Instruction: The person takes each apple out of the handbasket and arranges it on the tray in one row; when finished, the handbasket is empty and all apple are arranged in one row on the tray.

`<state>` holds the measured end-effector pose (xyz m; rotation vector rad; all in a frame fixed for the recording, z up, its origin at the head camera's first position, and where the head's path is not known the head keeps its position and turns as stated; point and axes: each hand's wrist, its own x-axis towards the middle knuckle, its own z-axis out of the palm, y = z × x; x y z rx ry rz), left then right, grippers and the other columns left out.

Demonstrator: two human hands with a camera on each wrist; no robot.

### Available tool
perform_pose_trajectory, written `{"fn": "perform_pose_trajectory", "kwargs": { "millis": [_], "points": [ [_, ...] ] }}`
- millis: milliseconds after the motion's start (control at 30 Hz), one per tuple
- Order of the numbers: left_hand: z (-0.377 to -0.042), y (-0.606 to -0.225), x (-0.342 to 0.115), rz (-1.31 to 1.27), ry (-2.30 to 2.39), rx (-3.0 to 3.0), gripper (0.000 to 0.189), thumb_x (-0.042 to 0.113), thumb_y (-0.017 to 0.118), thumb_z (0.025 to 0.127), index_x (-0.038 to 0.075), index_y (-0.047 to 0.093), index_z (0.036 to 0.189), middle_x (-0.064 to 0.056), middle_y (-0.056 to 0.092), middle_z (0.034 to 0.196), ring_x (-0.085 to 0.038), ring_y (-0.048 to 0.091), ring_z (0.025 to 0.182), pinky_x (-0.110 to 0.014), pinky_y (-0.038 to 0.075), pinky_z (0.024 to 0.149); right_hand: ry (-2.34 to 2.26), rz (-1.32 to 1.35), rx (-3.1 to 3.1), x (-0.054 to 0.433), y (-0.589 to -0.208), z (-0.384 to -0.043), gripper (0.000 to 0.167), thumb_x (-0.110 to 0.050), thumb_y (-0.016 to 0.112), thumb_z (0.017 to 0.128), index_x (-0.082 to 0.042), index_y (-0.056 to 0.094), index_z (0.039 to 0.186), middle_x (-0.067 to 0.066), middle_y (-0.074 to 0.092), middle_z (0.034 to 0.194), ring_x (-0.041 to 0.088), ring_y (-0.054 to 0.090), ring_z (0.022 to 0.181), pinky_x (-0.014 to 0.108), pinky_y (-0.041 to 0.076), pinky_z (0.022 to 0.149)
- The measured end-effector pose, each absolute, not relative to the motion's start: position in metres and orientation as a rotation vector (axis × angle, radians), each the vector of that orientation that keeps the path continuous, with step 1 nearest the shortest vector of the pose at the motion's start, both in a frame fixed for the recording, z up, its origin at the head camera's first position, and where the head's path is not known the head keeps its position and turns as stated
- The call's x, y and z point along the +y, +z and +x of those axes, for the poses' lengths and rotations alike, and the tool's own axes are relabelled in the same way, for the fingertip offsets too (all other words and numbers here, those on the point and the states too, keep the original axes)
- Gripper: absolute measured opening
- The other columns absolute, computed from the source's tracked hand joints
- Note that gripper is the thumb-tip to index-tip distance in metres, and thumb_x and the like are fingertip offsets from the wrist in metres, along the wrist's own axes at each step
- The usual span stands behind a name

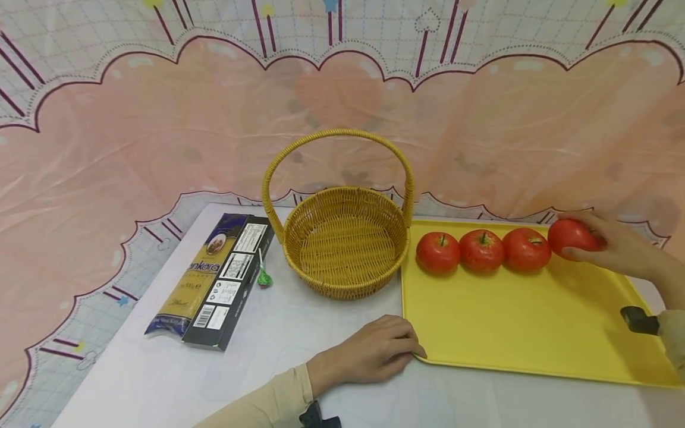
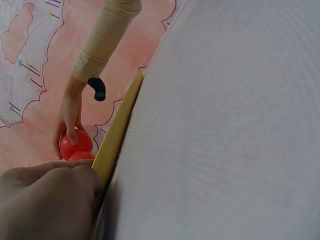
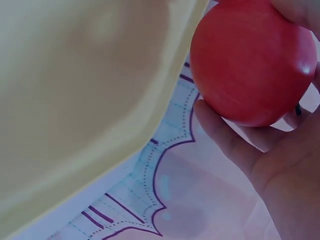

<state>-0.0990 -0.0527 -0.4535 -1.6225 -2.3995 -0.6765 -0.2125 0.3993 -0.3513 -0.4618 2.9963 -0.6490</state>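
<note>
My right hand grips a red tomato at the right end of a row on the yellow tray. Its fingers curl round the smooth red skin in the right wrist view. Three more tomatoes, the left one, the middle one and the right one, sit side by side along the tray's far edge, stems up. My left hand holds the tray's near left corner with bent fingers. From the left wrist, that hand covers part of the tray's edge.
Left of the tray stands a yellow wicker basket with a tall arched handle. A green-wrapped lollipop, a black box and a gold and blue pasta packet lie farther left. A patterned cloth hangs behind the table.
</note>
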Motion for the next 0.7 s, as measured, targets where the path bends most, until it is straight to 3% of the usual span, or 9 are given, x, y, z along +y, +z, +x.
{"fn": "perform_pose_trajectory", "kwargs": {
  "millis": [200, 367, 433, 500, 533, 600, 700],
  "points": [
    [-0.099, -0.454, -0.053, -1.622, -0.68, -2.399, 0.022, 0.018, 0.05, 0.095, 0.024, 0.066, 0.109, 0.012, 0.055, 0.099, -0.001, 0.049, 0.101, -0.016, 0.033, 0.106, -0.618, -0.512, 2.981, 0.402, -0.36, -0.217, 0.069, -0.026, 0.075, 0.079, -0.008, 0.04, 0.137, 0.03, 0.036, 0.128, 0.05, 0.046, 0.102, 0.072, 0.041, 0.077],
    [-0.099, -0.456, -0.052, -1.623, -0.67, -2.398, 0.022, 0.017, 0.05, 0.095, 0.024, 0.066, 0.109, 0.011, 0.056, 0.1, -0.002, 0.05, 0.101, -0.017, 0.033, 0.107, -0.618, -0.607, 2.995, 0.404, -0.368, -0.218, 0.067, -0.021, 0.078, 0.076, -0.007, 0.044, 0.133, 0.027, 0.04, 0.125, 0.047, 0.048, 0.101, 0.069, 0.042, 0.078],
    [-0.099, -0.457, -0.052, -1.623, -0.669, -2.399, 0.022, 0.017, 0.05, 0.095, 0.023, 0.066, 0.109, 0.011, 0.056, 0.1, -0.002, 0.05, 0.101, -0.017, 0.033, 0.107, -0.597, -0.64, 3.018, 0.405, -0.371, -0.219, 0.068, -0.02, 0.079, 0.075, -0.007, 0.046, 0.132, 0.025, 0.043, 0.124, 0.04, 0.049, 0.102, 0.058, 0.047, 0.079],
    [-0.099, -0.457, -0.052, -1.625, -0.665, -2.399, 0.022, 0.018, 0.05, 0.095, 0.023, 0.066, 0.108, 0.011, 0.056, 0.101, -0.003, 0.051, 0.101, -0.017, 0.033, 0.108, -0.588, -0.66, 3.036, 0.406, -0.374, -0.219, 0.069, -0.02, 0.081, 0.073, -0.008, 0.047, 0.132, 0.022, 0.045, 0.124, 0.028, 0.047, 0.104, 0.035, 0.046, 0.086],
    [-0.099, -0.457, -0.052, -1.625, -0.662, -2.399, 0.022, 0.018, 0.05, 0.095, 0.023, 0.066, 0.108, 0.011, 0.056, 0.101, -0.003, 0.051, 0.101, -0.017, 0.033, 0.107, -0.587, -0.661, 3.043, 0.406, -0.375, -0.219, 0.07, -0.02, 0.081, 0.072, -0.008, 0.047, 0.133, 0.021, 0.046, 0.124, 0.02, 0.045, 0.105, 0.024, 0.042, 0.087],
    [-0.099, -0.457, -0.052, -1.625, -0.683, -2.401, 0.021, 0.017, 0.051, 0.095, 0.023, 0.067, 0.108, 0.01, 0.057, 0.1, -0.003, 0.051, 0.101, -0.018, 0.034, 0.107, -0.584, -0.681, 3.05, 0.408, -0.379, -0.22, 0.073, -0.019, 0.081, 0.072, -0.008, 0.046, 0.135, 0.021, 0.047, 0.126, 0.018, 0.042, 0.104, 0.008, 0.03, 0.086],
    [-0.099, -0.455, -0.052, -1.625, -0.696, -2.4, 0.021, 0.016, 0.053, 0.094, 0.023, 0.067, 0.108, 0.01, 0.057, 0.1, -0.003, 0.051, 0.099, -0.018, 0.035, 0.106, -0.582, -0.663, 3.032, 0.409, -0.382, -0.22, 0.077, -0.02, 0.081, 0.073, -0.007, 0.042, 0.138, 0.023, 0.047, 0.128, 0.023, 0.041, 0.107, 0.007, 0.026, 0.088]
  ]
}}
